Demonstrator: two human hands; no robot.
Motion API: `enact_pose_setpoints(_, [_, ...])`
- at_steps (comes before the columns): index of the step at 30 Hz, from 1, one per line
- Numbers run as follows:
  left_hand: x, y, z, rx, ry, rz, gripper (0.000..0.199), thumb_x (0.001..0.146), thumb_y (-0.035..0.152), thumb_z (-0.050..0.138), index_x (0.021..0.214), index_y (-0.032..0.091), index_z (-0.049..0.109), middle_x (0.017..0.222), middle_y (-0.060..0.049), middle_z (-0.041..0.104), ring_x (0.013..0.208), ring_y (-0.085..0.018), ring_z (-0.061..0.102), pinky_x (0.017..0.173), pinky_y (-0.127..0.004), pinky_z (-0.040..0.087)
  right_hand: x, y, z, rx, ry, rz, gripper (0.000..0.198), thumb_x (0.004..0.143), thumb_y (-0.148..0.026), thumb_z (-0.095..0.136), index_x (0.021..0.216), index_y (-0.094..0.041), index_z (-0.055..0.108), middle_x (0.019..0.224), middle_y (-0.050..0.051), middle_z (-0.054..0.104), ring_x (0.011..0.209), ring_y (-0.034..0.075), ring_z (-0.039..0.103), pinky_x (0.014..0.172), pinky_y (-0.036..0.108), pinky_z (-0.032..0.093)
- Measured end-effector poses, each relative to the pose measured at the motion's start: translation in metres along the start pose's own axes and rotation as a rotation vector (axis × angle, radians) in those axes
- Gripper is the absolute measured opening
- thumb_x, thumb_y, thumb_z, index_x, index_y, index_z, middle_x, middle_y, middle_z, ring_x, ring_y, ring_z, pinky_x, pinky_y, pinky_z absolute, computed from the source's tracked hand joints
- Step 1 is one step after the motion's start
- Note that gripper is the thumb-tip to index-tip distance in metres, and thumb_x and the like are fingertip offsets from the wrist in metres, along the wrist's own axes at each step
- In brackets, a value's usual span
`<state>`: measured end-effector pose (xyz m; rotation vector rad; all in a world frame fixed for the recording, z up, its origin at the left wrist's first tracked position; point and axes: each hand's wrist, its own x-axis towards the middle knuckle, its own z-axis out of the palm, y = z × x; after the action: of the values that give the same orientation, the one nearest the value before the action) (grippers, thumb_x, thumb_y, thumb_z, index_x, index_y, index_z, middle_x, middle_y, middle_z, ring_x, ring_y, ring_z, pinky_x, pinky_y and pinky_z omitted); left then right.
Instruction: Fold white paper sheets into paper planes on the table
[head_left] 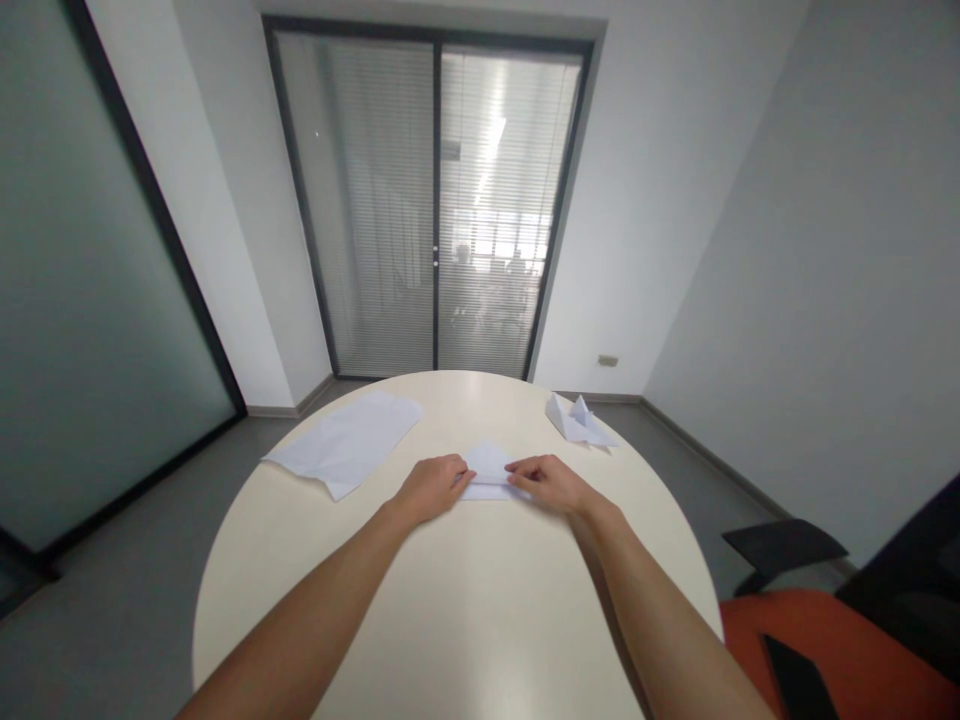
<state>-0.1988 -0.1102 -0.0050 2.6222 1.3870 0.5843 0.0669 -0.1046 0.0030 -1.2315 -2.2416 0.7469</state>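
A partly folded sheet of white paper point(487, 462) lies on the round table between my hands. It comes to a point on the far side, and a folded band runs across it nearer to me. At its left end my left hand point(435, 487) pinches the folded edge between thumb and fingers. My right hand point(549, 482) grips the same fold at the right end, with thumb and forefinger closed on it. Both hands rest low over the tabletop, and the paper's outer corners are partly hidden beneath them.
Loose white paper sheets point(352, 440) lie at the table's far left. A folded paper shape point(579, 420) stands at the far right. The pale round table point(457, 610) has an orange chair point(810, 640) with black armrests to its right. Glass doors with blinds point(360, 220) are beyond.
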Motion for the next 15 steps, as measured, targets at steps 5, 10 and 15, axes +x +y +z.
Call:
enact_pose_setpoints(5, [0.001, -0.002, 0.0, 0.028, -0.003, -0.017, 0.04, 0.101, 0.043, 0.037, 0.094, 0.021, 0.069, 0.097, -0.007, 0.072, 0.09, -0.022, 0.067, 0.08, -0.03, 0.047, 0.0, 0.0, -0.001, 0.022, 0.025, 0.009, 0.045, 0.085, -0.056, 0.058, 0.078, -0.016, 0.076, 0.078, 0.004, 0.073, 0.072, 0.02, 0.061, 0.066, 0.029, 0.046])
enact_pose_setpoints(10, [0.001, -0.005, 0.001, 0.004, -0.002, -0.01, 0.036, 0.1, 0.04, 0.039, 0.097, 0.021, 0.069, 0.099, -0.006, 0.073, 0.091, -0.022, 0.067, 0.079, -0.03, 0.048, -0.002, 0.002, -0.003, -0.009, 0.037, 0.033, 0.045, 0.087, -0.054, 0.054, 0.078, -0.015, 0.075, 0.073, 0.004, 0.071, 0.068, 0.018, 0.059, 0.062, 0.027, 0.043])
enact_pose_setpoints(15, [0.0, -0.011, 0.002, -0.085, 0.008, -0.028, 0.032, 0.1, 0.034, 0.038, 0.112, 0.023, 0.066, 0.109, -0.006, 0.073, 0.099, -0.022, 0.067, 0.088, -0.031, 0.048, -0.001, 0.006, -0.005, -0.047, 0.087, 0.033, 0.037, 0.088, -0.045, 0.054, 0.084, -0.015, 0.075, 0.081, 0.005, 0.073, 0.072, 0.019, 0.061, 0.066, 0.027, 0.045])
